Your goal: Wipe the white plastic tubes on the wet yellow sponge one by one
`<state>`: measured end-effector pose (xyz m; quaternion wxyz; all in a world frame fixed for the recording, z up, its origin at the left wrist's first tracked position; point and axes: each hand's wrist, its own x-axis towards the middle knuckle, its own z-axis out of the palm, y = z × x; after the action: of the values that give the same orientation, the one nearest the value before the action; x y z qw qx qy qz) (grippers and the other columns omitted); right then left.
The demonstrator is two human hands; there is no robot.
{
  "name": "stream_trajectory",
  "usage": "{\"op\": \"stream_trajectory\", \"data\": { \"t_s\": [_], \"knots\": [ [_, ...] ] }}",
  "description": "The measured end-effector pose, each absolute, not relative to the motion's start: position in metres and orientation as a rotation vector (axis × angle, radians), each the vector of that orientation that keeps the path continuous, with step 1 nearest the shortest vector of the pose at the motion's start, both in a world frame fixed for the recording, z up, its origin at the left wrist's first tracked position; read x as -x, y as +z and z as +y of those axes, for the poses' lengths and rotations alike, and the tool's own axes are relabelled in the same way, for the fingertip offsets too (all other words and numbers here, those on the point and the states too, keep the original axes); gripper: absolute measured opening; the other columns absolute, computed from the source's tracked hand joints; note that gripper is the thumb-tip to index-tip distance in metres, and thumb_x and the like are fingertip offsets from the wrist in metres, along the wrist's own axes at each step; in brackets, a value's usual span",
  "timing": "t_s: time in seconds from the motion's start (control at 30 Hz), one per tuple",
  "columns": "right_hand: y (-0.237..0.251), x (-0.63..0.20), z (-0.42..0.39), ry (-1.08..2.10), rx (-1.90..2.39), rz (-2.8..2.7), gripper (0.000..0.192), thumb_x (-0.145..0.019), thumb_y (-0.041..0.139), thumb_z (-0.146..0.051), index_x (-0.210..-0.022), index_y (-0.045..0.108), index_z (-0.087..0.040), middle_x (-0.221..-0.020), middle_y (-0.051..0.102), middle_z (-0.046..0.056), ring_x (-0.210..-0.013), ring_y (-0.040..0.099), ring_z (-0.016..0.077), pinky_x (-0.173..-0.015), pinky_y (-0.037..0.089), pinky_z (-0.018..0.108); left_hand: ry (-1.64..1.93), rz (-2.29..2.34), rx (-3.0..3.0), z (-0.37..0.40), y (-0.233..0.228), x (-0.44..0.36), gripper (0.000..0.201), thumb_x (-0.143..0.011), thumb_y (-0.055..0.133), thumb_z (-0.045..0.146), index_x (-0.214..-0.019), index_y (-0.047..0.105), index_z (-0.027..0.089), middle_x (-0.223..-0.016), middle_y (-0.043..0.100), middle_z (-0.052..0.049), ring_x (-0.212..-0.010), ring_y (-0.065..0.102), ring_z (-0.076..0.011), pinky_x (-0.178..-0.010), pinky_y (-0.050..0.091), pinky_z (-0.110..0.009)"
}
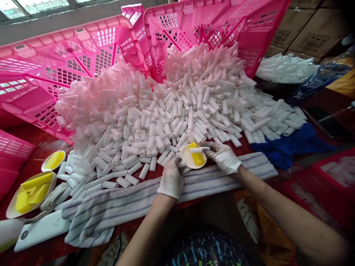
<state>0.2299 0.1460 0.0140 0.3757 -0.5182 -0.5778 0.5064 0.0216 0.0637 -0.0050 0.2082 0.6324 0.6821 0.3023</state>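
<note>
My left hand, in a white glove, is closed on the near left rim of a small white dish at the table's front edge. In the dish lies a yellow sponge-like piece, with a thin stick beside it. Between the fingers of my gloved right hand is a short white plastic tube, held level over the yellow piece; whether they touch I cannot tell. Just beyond both hands spreads a large heap of similar white tubes. Under my wrists runs a striped towel.
Pink baskets lie tipped behind the heap. At left are a dish with yellow material, a larger bowl of yellow pieces and a white phone-like slab. A blue cloth, dark phone and cardboard boxes are at right.
</note>
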Motion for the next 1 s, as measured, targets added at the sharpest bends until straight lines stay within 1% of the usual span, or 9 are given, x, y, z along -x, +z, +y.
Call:
{"op": "stream_trajectory", "data": {
  "t_s": [0.07, 0.17, 0.3, 0.47, 0.57, 0.63, 0.77, 0.9, 1.0],
  "knots": [
    [0.001, -0.233, 0.153, 1.213, 1.269, -1.553, 0.036, -0.080, 0.075, -0.042, -0.108, 0.074, -0.020, -0.109, 0.077, 0.009, -0.104, 0.072, 0.0263, -0.099, 0.058, 0.041, 0.862, 1.854, -1.716, 0.071, -0.006, -0.015, 0.033, -0.084, 0.065, 0.015, -0.117, 0.066, 0.016, -0.116, 0.073, -0.015, -0.110, 0.068, -0.0339, -0.099, 0.056, -0.053],
    [-0.009, -0.246, 0.153, 1.139, 1.114, -1.673, 0.032, -0.082, 0.075, -0.042, -0.106, 0.076, -0.021, -0.115, 0.075, 0.007, -0.114, 0.070, 0.0277, -0.109, 0.054, 0.044, 0.873, 1.794, -1.652, 0.074, -0.001, -0.007, 0.035, -0.085, 0.065, 0.016, -0.119, 0.066, 0.015, -0.117, 0.072, -0.015, -0.113, 0.068, -0.0333, -0.104, 0.053, -0.052],
    [-0.007, -0.251, 0.143, 1.172, 1.157, -1.690, 0.035, -0.087, 0.071, -0.041, -0.118, 0.073, -0.024, -0.121, 0.074, 0.005, -0.117, 0.069, 0.0264, -0.108, 0.055, 0.041, 0.837, 1.755, -1.560, 0.075, 0.011, -0.007, 0.035, -0.087, 0.064, 0.018, -0.122, 0.066, 0.014, -0.118, 0.072, -0.016, -0.114, 0.067, -0.0335, -0.105, 0.052, -0.054],
    [0.002, -0.248, 0.134, 1.107, 1.119, -1.708, 0.027, -0.083, 0.075, -0.045, -0.105, 0.077, -0.028, -0.111, 0.076, 0.003, -0.107, 0.072, 0.0280, -0.103, 0.058, 0.046, 0.826, 1.764, -1.513, 0.077, 0.021, -0.010, 0.032, -0.087, 0.068, 0.021, -0.119, 0.068, 0.014, -0.114, 0.074, -0.015, -0.110, 0.069, -0.0337, -0.101, 0.055, -0.053],
    [0.000, -0.250, 0.130, 1.130, 1.154, -1.710, 0.039, -0.083, 0.076, -0.044, -0.119, 0.074, -0.028, -0.121, 0.074, 0.003, -0.113, 0.070, 0.0287, -0.108, 0.056, 0.045, 0.834, 1.760, -1.492, 0.077, 0.023, -0.012, 0.031, -0.088, 0.068, 0.021, -0.118, 0.068, 0.014, -0.113, 0.074, -0.014, -0.107, 0.070, -0.0324, -0.099, 0.056, -0.051],
    [-0.006, -0.251, 0.127, 1.121, 1.181, -1.691, 0.039, -0.088, 0.071, -0.043, -0.123, 0.072, -0.025, -0.122, 0.073, 0.005, -0.116, 0.069, 0.0284, -0.110, 0.054, 0.044, 0.831, 1.766, -1.480, 0.077, 0.024, -0.013, 0.032, -0.088, 0.067, 0.020, -0.119, 0.067, 0.013, -0.114, 0.074, -0.014, -0.108, 0.070, -0.0315, -0.100, 0.056, -0.049],
    [-0.017, -0.253, 0.121, 1.028, 1.133, -1.718, 0.025, -0.088, 0.071, -0.042, -0.106, 0.076, -0.024, -0.112, 0.074, 0.007, -0.105, 0.072, 0.0276, -0.102, 0.059, 0.043, 0.821, 1.776, -1.477, 0.077, 0.026, -0.014, 0.030, -0.087, 0.067, 0.018, -0.117, 0.067, 0.013, -0.113, 0.074, -0.014, -0.106, 0.070, -0.0301, -0.099, 0.056, -0.047],
    [-0.013, -0.250, 0.119, 1.148, 1.233, -1.721, 0.041, -0.086, 0.073, -0.042, -0.123, 0.070, -0.025, -0.126, 0.071, 0.006, -0.118, 0.068, 0.0293, -0.109, 0.055, 0.045, 0.832, 1.761, -1.476, 0.076, 0.027, -0.014, 0.029, -0.086, 0.068, 0.018, -0.115, 0.067, 0.015, -0.111, 0.075, -0.012, -0.105, 0.071, -0.0290, -0.098, 0.056, -0.046],
    [-0.008, -0.246, 0.120, 1.135, 1.222, -1.681, 0.033, -0.089, 0.069, -0.040, -0.118, 0.071, -0.023, -0.121, 0.073, 0.006, -0.116, 0.069, 0.0281, -0.109, 0.054, 0.046, 0.831, 1.758, -1.483, 0.076, 0.026, -0.014, 0.029, -0.087, 0.067, 0.018, -0.115, 0.067, 0.014, -0.112, 0.074, -0.012, -0.106, 0.070, -0.0291, -0.100, 0.055, -0.046]
  ]
}}
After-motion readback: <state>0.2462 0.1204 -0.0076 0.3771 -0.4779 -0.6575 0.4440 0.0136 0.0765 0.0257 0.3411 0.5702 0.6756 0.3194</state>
